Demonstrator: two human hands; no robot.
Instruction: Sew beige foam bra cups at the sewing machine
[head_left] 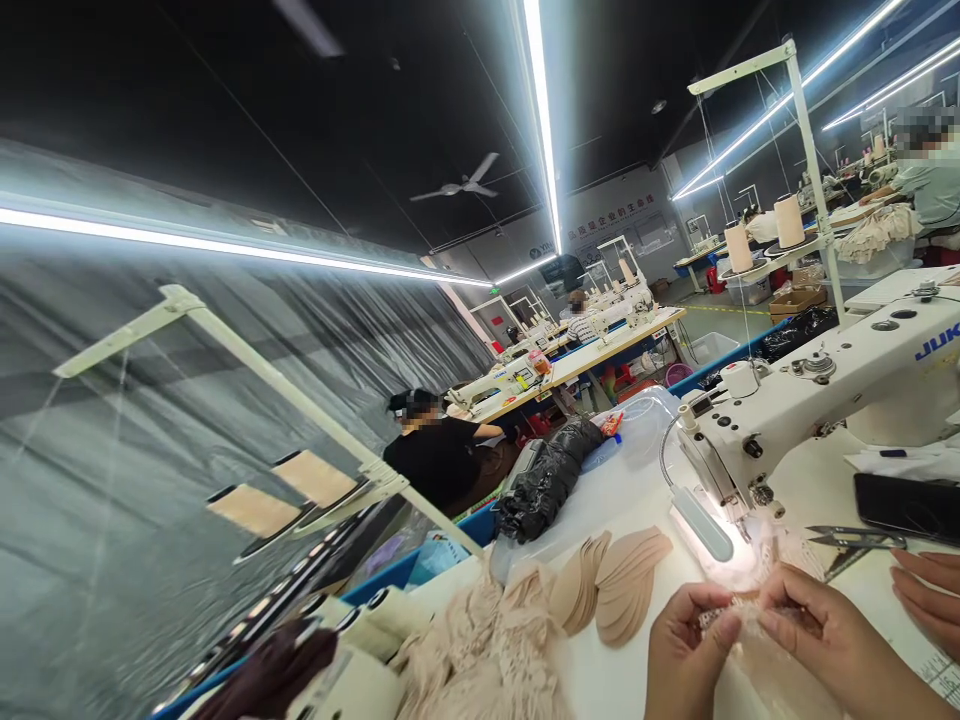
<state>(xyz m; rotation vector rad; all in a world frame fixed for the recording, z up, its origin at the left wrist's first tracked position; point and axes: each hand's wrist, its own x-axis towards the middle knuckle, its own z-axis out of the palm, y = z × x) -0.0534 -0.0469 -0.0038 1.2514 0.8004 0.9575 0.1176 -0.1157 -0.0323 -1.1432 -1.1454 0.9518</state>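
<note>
My left hand [686, 650] and my right hand [832, 640] are close together at the lower right, in front of the sewing machine [817, 390]. Each pinches pale, sheer lace fabric [769, 665] between thumb and fingers. The fabric runs up to the lit needle area and hangs down between the hands. A grey lamp [701, 525] shines beside the needle. Left of my left hand lie stacked beige petal-shaped pads [630, 585] and a heap of beige lace fabric [495, 650].
Thread snips [859, 537] and a black phone [907, 505] lie right of the needle. Another person's fingers [930, 595] rest at the right edge. A black plastic bundle [551, 480] and thread cones [394, 612] stand left. A person in black [435, 460] sits beyond.
</note>
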